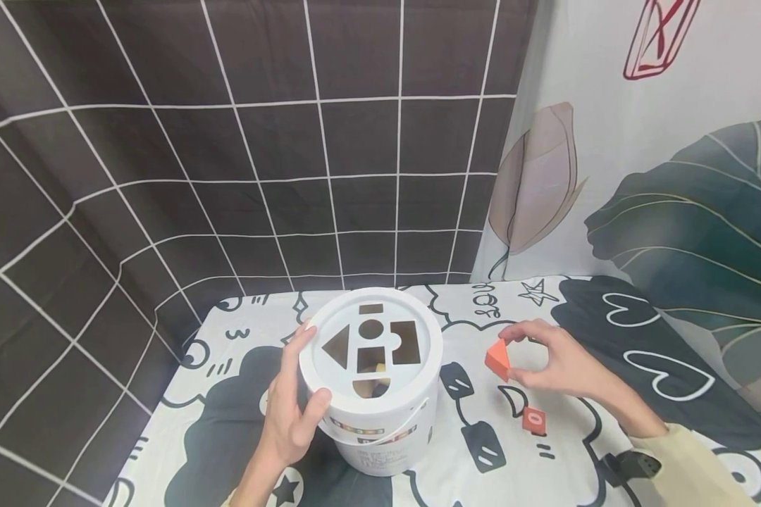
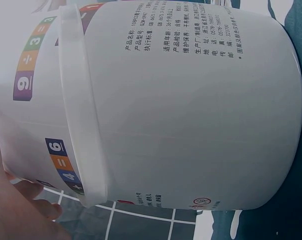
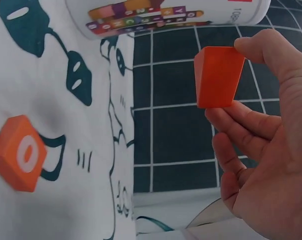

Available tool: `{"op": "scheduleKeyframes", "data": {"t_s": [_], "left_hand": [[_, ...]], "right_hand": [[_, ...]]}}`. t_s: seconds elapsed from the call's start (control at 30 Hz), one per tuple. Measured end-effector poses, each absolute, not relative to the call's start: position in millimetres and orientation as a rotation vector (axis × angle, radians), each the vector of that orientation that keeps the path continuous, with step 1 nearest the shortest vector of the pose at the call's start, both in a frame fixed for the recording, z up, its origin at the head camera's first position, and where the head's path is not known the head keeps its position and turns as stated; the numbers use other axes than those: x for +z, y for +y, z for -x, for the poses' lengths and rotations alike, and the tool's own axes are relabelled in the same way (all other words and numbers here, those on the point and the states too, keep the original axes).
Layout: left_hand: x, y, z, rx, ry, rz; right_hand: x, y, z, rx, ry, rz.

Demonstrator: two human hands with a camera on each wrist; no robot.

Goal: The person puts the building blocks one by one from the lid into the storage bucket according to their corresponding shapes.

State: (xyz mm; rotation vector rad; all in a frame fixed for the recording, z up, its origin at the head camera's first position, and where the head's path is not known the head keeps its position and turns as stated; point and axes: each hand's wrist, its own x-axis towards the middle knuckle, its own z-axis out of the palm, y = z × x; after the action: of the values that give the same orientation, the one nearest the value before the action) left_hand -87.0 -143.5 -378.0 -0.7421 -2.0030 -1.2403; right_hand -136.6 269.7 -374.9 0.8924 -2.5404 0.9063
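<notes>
A white bucket (image 1: 396,451) with a handle stands upright in the head view. Its white lid (image 1: 339,380) has cut-out holes: a triangle, a circle, a half circle and several other shapes. My left hand (image 1: 287,415) holds the bucket at its left, thumb and a fingertip at the lid's rim; the other fingers are partly hidden. To the right of the bucket, my right hand (image 1: 554,359) pinches an orange triangular block (image 3: 220,77) between thumb and fingertips, raised over the cloth. Below that hand lies a red-orange block (image 1: 534,420) marked with a white 0.
A cloth (image 1: 469,486) with black-and-white cartoon drawings covers the table. Behind it hangs a dark curtain (image 1: 266,141) with a white grid, and at the right a light curtain (image 1: 583,42) with leaf prints. Something yellow (image 1: 380,367) shows through a lid hole.
</notes>
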Motion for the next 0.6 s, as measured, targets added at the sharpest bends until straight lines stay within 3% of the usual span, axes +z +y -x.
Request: {"op": "scheduleKeyframes", "data": {"t_s": [0.6], "left_hand": [[-378,-144,87,-1.231,-2.008,0.739]], "right_hand": [[-330,252,136,0.874,-2.481,-0.881]]}}
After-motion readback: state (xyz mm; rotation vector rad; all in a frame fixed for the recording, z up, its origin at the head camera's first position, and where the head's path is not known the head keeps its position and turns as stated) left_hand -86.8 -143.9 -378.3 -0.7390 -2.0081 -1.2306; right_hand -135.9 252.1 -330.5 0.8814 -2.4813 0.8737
